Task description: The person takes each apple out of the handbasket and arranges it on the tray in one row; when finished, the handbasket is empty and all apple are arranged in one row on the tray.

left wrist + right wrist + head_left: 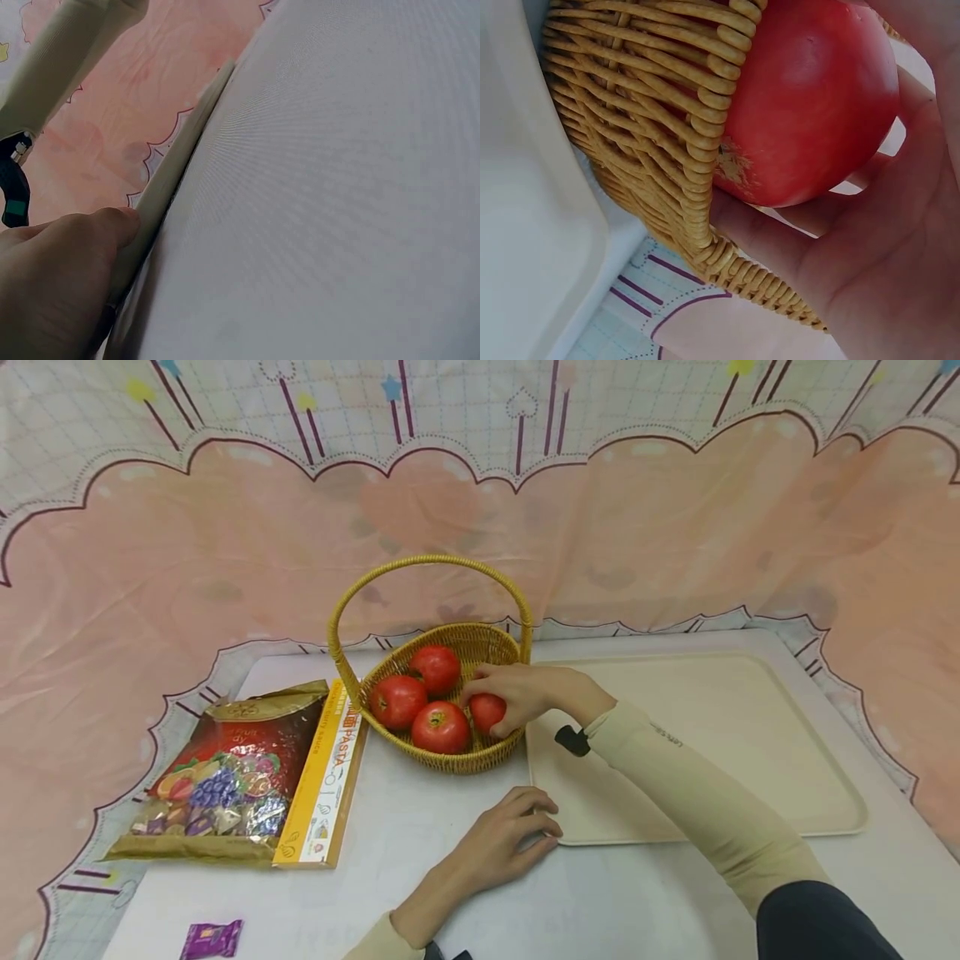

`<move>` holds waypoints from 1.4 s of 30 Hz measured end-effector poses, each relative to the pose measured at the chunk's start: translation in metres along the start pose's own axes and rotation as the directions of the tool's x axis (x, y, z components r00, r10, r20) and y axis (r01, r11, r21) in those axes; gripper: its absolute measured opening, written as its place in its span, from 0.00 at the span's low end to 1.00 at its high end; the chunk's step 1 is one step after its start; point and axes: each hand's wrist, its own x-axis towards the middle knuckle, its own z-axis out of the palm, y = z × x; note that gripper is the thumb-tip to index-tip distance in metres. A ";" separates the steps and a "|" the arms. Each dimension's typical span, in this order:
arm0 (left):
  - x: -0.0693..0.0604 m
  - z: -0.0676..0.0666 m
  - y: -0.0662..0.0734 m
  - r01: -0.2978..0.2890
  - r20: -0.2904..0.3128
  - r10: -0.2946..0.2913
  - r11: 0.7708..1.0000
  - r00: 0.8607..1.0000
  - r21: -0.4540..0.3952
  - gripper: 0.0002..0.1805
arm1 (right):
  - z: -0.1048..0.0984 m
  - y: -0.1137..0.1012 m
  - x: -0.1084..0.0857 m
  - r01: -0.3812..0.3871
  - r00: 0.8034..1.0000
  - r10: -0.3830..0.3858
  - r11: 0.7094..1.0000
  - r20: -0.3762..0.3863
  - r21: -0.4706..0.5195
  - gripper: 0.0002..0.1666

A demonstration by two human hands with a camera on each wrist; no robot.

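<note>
Well, the right hand (525, 691), fingers curled round a fruit (817, 105), could snag and tip the basket (453, 763); left hand (508, 837), grip unclear.

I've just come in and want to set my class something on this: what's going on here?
A person's right hand has its fingers around a red fruit inside the wicker basket, beside three other red fruits. The left hand rests at the near left corner of the cream tray. Left of the basket lie a yellow-and-white pasta box and a candy bag, with a small purple packet nearer the person.
</note>
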 end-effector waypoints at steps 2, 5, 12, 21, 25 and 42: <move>0.000 -0.001 0.000 0.004 0.002 -0.004 1.000 1.000 0.004 0.04 | 0.000 0.001 0.000 0.003 1.000 -0.003 1.000 -0.014 0.005 0.28; -0.001 -0.002 0.000 0.011 0.004 -0.011 1.000 1.000 0.001 0.04 | 0.000 0.002 0.000 0.001 1.000 0.000 1.000 -0.027 0.018 0.28; 0.000 0.000 0.000 0.003 0.000 -0.003 1.000 1.000 -0.012 0.04 | -0.003 0.002 -0.006 -0.013 0.999 0.015 0.998 -0.038 0.068 0.28; -0.001 0.002 -0.001 -0.014 -0.020 0.014 1.000 1.000 0.004 0.04 | -0.005 0.002 -0.011 0.015 0.998 -0.008 0.995 -0.070 0.098 0.29; -0.001 0.002 -0.002 -0.002 -0.010 0.002 1.000 1.000 0.005 0.04 | -0.005 0.003 -0.014 0.011 0.996 0.000 0.993 -0.088 0.120 0.29; -0.001 0.000 -0.002 -0.020 -0.021 0.020 1.000 1.000 -0.004 0.05 | 0.001 0.010 -0.025 0.063 0.977 -0.023 0.981 -0.212 0.182 0.29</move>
